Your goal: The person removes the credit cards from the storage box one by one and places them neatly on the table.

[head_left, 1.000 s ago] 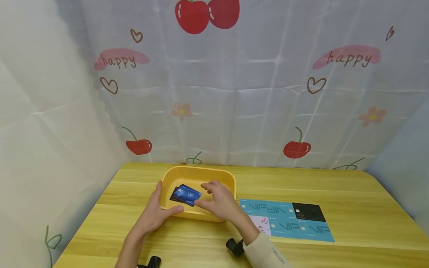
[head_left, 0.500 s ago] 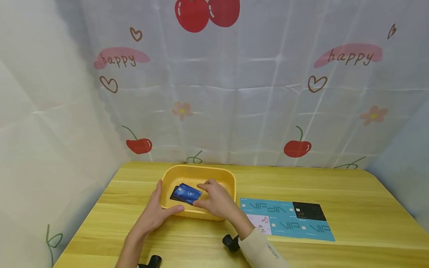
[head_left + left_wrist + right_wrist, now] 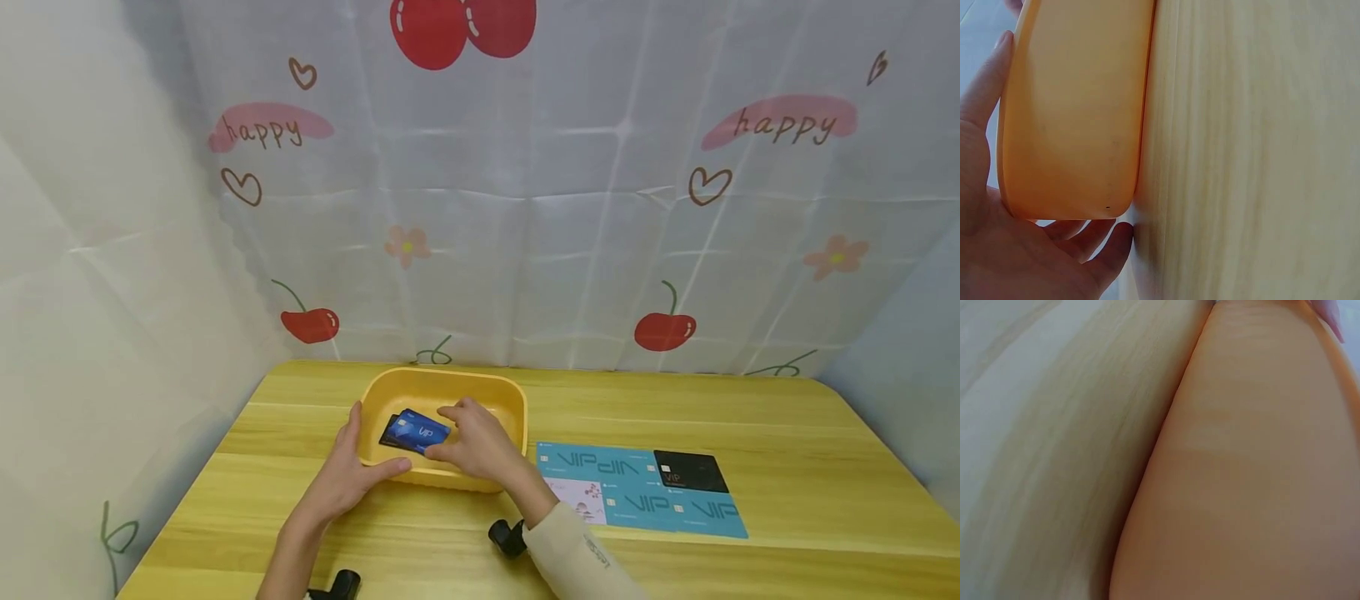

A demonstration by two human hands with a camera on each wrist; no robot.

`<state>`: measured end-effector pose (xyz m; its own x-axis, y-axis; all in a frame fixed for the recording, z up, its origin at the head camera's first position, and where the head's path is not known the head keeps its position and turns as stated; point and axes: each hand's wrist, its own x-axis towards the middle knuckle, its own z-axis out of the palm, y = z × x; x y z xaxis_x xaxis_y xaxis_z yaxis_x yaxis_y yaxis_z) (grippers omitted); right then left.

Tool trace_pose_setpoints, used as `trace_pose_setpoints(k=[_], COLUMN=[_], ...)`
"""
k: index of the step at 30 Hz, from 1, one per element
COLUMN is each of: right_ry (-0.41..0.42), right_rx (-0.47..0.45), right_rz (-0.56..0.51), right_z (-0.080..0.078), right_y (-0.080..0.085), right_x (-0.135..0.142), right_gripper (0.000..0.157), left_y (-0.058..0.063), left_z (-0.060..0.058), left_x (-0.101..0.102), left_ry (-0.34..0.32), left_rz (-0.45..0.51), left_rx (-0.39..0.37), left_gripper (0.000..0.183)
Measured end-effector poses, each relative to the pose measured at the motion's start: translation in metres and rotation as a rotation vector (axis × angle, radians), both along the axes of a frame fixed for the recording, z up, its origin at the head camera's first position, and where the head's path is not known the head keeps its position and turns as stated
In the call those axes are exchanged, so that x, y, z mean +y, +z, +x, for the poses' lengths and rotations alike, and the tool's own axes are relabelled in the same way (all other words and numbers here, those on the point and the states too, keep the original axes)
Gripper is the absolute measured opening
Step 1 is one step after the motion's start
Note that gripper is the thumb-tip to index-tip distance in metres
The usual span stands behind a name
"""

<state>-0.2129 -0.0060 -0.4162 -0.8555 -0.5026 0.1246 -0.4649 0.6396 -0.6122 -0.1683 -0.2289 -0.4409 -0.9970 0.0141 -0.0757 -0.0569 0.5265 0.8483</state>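
Over a wooden table point(image 3: 675, 567): gripping the yellow bin point(image 3: 1079, 125) with the left hand point(image 3: 341, 479), right hand point(image 3: 480, 446) at the blue card point(image 3: 415, 428) inside, can't tell if pinching; looks like pick-up time, calling next for a firm edge pinch!

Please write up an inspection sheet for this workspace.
Surface: wood-grain tabletop.
Job's things: yellow bin holding a blue card over a dark card; four teal cards, a black card and a pale card flat to the bin's right.
Clutter: nothing seen besides black fittings near the wrists.
Left grip: holds the bin's near left corner, thumb at the front rim.
Right grip: at the blue card's right end; whether it holds it is unclear.
Cables: nothing seen.
Surroundings: pale printed curtain behind the tabletop.
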Motion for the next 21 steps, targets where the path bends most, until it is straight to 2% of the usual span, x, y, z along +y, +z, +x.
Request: trace_pose_setpoints(k=[21], right_ry=[0.011], right_rx=[-0.012], right_rz=[0.047], right_z=[-0.014], right_y=[-0.012], right_x=[-0.021], right_gripper=[0.062], left_y=[0.000], left_z=[0.000], left_x=[0.001], left_ry=[0.001], left_rz=[0.018], left_rx=[-0.001], left_gripper=[0.126])
